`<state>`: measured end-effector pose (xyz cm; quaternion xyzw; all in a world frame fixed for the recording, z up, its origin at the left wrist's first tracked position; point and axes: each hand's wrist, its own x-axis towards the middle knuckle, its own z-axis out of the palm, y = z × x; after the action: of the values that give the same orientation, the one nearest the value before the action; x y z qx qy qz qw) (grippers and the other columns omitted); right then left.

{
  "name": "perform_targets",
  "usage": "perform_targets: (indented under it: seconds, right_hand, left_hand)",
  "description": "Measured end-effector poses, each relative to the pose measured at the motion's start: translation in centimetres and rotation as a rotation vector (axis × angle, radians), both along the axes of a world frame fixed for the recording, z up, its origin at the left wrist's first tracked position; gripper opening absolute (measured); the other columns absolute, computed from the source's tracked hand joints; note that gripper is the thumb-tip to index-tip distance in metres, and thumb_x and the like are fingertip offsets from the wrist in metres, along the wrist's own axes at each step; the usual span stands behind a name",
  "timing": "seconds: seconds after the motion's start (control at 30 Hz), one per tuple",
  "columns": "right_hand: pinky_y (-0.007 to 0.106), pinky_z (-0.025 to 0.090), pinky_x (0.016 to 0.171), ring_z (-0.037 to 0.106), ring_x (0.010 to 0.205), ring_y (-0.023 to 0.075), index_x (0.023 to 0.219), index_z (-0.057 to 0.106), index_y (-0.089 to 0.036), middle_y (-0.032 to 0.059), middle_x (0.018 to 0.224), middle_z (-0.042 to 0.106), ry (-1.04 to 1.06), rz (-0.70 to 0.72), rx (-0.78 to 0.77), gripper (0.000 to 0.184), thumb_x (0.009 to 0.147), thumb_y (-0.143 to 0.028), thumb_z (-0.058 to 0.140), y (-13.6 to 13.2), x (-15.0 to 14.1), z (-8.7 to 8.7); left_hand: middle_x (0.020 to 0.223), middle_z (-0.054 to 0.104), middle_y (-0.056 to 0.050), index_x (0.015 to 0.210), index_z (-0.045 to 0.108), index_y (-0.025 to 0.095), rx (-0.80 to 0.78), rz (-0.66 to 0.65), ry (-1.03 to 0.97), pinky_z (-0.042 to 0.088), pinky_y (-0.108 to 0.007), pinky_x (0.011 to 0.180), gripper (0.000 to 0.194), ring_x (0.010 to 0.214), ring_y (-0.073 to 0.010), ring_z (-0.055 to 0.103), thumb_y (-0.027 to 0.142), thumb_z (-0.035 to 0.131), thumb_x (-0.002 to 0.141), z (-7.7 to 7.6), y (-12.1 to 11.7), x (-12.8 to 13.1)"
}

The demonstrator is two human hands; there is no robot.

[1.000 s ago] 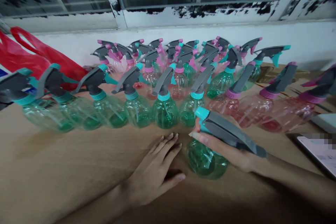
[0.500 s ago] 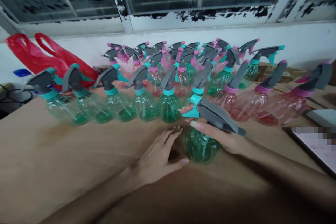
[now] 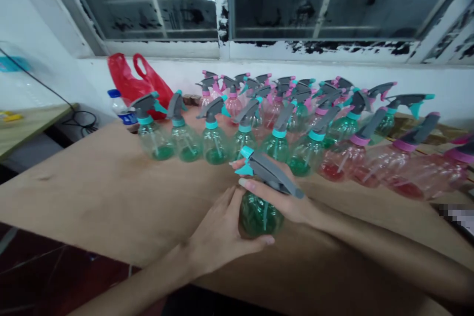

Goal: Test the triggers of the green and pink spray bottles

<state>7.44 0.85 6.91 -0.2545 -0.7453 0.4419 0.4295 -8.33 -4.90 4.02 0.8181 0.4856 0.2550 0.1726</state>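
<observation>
A green spray bottle (image 3: 262, 213) with a grey and turquoise trigger head stands upright on the table near its front edge. My right hand (image 3: 283, 202) is closed round the bottle's neck, just under the spray head, with the thumb near the turquoise trigger. Against the left side of the bottle's body, my left hand (image 3: 224, 229) is cupped, its fingers reaching behind and its thumb across the front low down. Behind both hands runs a row of similar bottles, green ones (image 3: 216, 149) with turquoise collars and pink ones (image 3: 342, 158) with pink collars.
More spray bottles crowd the back of the wooden table (image 3: 92, 182) by the wall. A red plastic bag (image 3: 148, 84) and a blue-capped bottle (image 3: 120, 108) stand at the back left. At the right edge lies a dark-edged device (image 3: 454, 222), partly blurred out.
My left hand has moved in from beside the green spray bottle to cup its body. The right hand keeps its hold on the neck. The camera view has turned left.
</observation>
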Motion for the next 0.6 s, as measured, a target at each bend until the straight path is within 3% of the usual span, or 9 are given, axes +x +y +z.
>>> perform_targets:
  seconds: [0.13,0.33,0.47,0.53,0.6]
  right_hand:
    - [0.038,0.052,0.084,0.065,0.090,0.0196,0.106,0.061,-0.023,0.0039,0.102,0.067,-0.001,0.071,0.053,0.027,0.082,-0.036,0.062,-0.3,-4.2,0.1]
    - [0.036,0.051,0.083,0.064,0.093,0.0193,0.111,0.057,-0.026,0.0025,0.107,0.065,-0.024,0.179,0.120,0.032,0.081,-0.035,0.064,0.1,-9.8,0.3]
    - [0.036,0.052,0.074,0.063,0.083,0.0201,0.105,0.058,-0.023,0.0035,0.094,0.066,-0.131,0.217,0.179,0.038,0.074,-0.042,0.070,0.5,-12.7,1.2]
    - [0.038,0.052,0.076,0.062,0.088,0.0223,0.108,0.056,-0.022,0.0058,0.100,0.065,-0.212,0.276,0.198,0.049,0.069,-0.047,0.072,0.9,-13.7,1.7]
    - [0.042,0.048,0.088,0.056,0.108,0.0271,0.123,0.050,-0.021,0.0106,0.123,0.058,-0.275,0.328,0.219,0.072,0.063,-0.052,0.075,1.7,-14.2,2.2]
  left_hand:
    - [0.125,0.052,-0.015,0.135,0.026,0.020,0.072,0.147,-0.038,0.048,-0.055,0.093,0.078,0.115,-0.0350,0.053,0.053,0.066,0.076,-0.6,-1.3,-2.5]
    - [0.139,0.040,-0.015,0.140,0.022,0.022,0.139,0.263,-0.048,0.036,-0.055,0.105,0.082,0.128,-0.0360,0.040,0.050,0.066,0.077,-1.9,-2.5,-7.8]
    - [0.140,0.042,-0.008,0.144,0.018,0.027,0.098,0.298,-0.048,0.039,-0.052,0.104,0.077,0.128,-0.0359,0.041,0.049,0.059,0.084,-1.4,-3.2,-11.0]
    - [0.141,0.042,-0.009,0.145,0.016,0.027,0.089,0.289,-0.082,0.039,-0.053,0.104,0.080,0.130,-0.0349,0.039,0.048,0.061,0.083,-0.9,-3.5,-12.4]
    - [0.141,0.042,-0.011,0.144,0.018,0.026,0.070,0.287,-0.143,0.038,-0.052,0.105,0.081,0.130,-0.0332,0.039,0.046,0.065,0.081,-0.4,-3.6,-13.9]
